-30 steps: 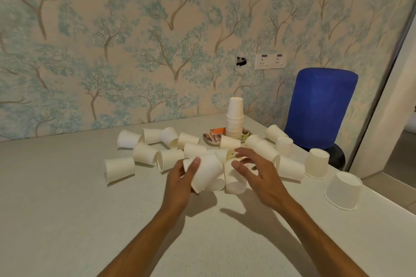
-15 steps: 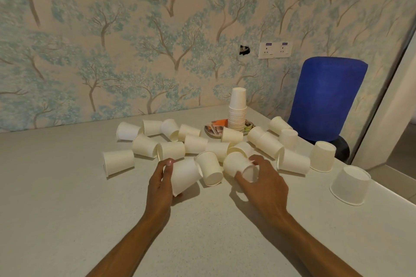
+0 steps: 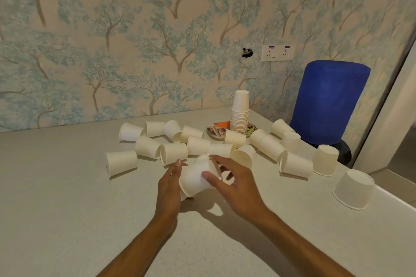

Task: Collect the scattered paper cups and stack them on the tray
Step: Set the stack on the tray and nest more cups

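Note:
Several white paper cups [image 3: 173,153] lie scattered on their sides across the middle of the table [image 3: 67,209]. A tall stack of cups [image 3: 240,111] stands on a small patterned tray [image 3: 213,131] at the back. In front of the pile both hands hold nested cups [image 3: 195,179] just above the table. My left hand [image 3: 168,189] grips them from the left, and a second rim shows below the outer cup. My right hand [image 3: 234,181] holds the outer cup from the right, thumb on its side and fingers over its base.
Three cups stand upside down at the right, one [image 3: 353,189] near the table's right edge. A blue chair [image 3: 326,101] stands behind the table's far right corner. A wallpapered wall with sockets [image 3: 278,52] runs along the back.
Half a second ago each hand gripped its own cup on the table. Now the hands have come together and the right hand's cup sits over the left hand's cup.

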Available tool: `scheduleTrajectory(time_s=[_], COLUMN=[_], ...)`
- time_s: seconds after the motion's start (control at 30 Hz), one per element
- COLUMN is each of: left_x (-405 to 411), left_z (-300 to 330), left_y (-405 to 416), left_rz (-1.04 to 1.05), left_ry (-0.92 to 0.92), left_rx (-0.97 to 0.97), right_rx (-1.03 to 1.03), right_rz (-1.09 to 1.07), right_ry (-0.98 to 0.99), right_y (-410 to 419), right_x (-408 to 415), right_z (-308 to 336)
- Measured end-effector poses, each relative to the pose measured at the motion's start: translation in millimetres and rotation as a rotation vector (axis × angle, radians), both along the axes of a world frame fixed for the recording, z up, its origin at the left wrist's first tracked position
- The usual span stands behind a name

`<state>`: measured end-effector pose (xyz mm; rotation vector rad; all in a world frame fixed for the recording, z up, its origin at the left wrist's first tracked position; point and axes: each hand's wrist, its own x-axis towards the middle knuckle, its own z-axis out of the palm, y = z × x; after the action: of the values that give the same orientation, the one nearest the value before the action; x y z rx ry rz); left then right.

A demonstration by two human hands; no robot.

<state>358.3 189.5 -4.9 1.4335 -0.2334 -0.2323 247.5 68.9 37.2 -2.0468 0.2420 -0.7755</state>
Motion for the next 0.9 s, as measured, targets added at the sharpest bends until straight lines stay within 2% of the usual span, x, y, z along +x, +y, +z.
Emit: scheduleTrajectory(time_s=[0.13,0.2,0.27,0.33,0.4,0.47,0.6,0.7,0.8,0.9], left_x=[9.9,19.8,26.1,29.3,32.0,35.3,39.7,41.8,41.5,39.9], left_z=[-0.6,-2.6,-2.0,-2.3,-4.9,-8.6,-10.3,-11.2,-11.1,-10.3], left_y=[5.4,10.7,15.9,19.9,22.5,24.1,24.9,23.1,20.8,19.2], left_rz=[0.05,0.075,0.088,0.091,0.07,0.05,0.035,0.054,0.067,0.066], left_ry=[0.046,0.041,0.056,0.086,0.104,0.113,0.112,0.118,0.115,0.106], left_rx=[0.028,0.024,0.009,-0.024,-0.059,-0.089,-0.119,-0.1,-0.097,-0.085], right_rx=[0.034,0.043,-0.037,-0.228,-0.373,-0.346,-0.058,0.175,0.267,0.263], right_rz=[0.14,0.142,-0.045,-0.254,-0.317,-0.327,-0.349,-0.27,-0.168,-0.077], right_ry=[0.057,0.055,0.049,0.153,0.337,0.395,0.193,0.006,-0.149,-0.178], right_y=[3.7,-0.9,-6.3,-11.3,-12.0,-10.2,-15.7,-24.1,-25.5,-23.3], right_x=[13.7,17.9,22.0,27.1,31.7,34.1,32.9,33.8,30.5,28.6], right_z=[3.3,0.1,-4.0,-9.4,-18.6,-30.6,-36.4,-23.8,-9.7,-0.3])
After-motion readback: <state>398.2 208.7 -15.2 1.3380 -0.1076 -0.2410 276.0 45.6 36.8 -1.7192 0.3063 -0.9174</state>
